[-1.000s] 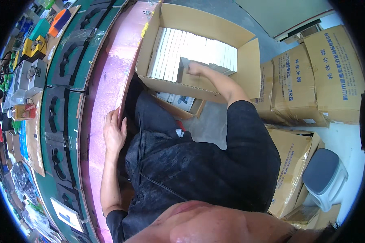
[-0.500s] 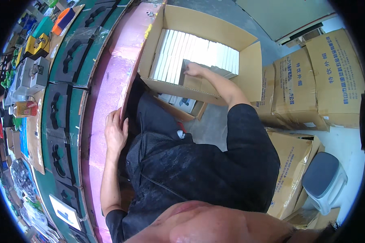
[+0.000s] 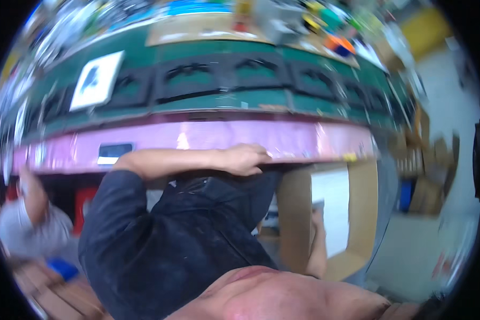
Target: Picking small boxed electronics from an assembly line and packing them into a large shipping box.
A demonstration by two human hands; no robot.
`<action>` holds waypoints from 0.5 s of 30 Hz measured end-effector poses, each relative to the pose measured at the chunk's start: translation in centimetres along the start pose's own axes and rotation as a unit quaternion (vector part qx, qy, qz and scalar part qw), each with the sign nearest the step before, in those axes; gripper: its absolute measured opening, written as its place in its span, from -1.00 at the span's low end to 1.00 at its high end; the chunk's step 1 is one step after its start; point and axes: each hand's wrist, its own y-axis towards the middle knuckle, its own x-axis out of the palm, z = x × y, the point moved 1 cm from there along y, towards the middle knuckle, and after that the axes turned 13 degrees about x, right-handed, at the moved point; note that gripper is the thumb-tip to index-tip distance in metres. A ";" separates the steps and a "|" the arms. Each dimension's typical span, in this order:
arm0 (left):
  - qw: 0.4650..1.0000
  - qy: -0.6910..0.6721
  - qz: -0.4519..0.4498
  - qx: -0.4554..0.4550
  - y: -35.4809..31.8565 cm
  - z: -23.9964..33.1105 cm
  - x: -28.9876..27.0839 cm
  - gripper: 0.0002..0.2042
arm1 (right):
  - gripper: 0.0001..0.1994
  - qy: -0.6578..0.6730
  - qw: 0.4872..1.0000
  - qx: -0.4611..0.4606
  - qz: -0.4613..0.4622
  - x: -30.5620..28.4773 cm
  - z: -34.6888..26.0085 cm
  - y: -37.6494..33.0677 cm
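Observation:
My left hand (image 3: 244, 159) rests on the front edge of the pink-topped bench (image 3: 293, 141), fingers apart and holding nothing. My right arm reaches down into an open cardboard carton (image 3: 362, 213) at the right, beside the bench. White flat boxes (image 3: 333, 200) stand packed in rows inside it, washed out by glare. By a grey patch at the near side of these boxes is my right hand (image 3: 317, 217). Its fingers are small and smeared by motion, so what they grip, if anything, does not show.
Behind the pink strip, black cut-out trays (image 3: 189, 80) line a green surface. A white box with a picture (image 3: 97, 80) leans at the left. A phone (image 3: 116, 152) lies on the pink top. Another person (image 3: 34, 226) sits at the far left.
The view has swung left, bringing the bench across the top and the carton to the right. My left hand stays on the bench edge, and my right hand stays inside the carton.

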 end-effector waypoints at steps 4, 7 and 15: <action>0.992 -0.072 0.014 -0.102 -0.8 4.5 -8.9 -0.63 | -0.66 0.088 0.988 0.102 -0.077 0.1 -4.5 -0.5; 0.968 0.043 0.126 -0.212 -4.0 5.5 -17.6 -0.65 | -0.64 0.151 0.965 0.185 -0.112 -2.0 -4.9 0.4; 0.587 0.503 0.108 -0.625 -29.5 0.4 -37.1 -0.51 | -0.61 0.205 0.955 0.164 -0.137 -8.0 -11.1 -1.1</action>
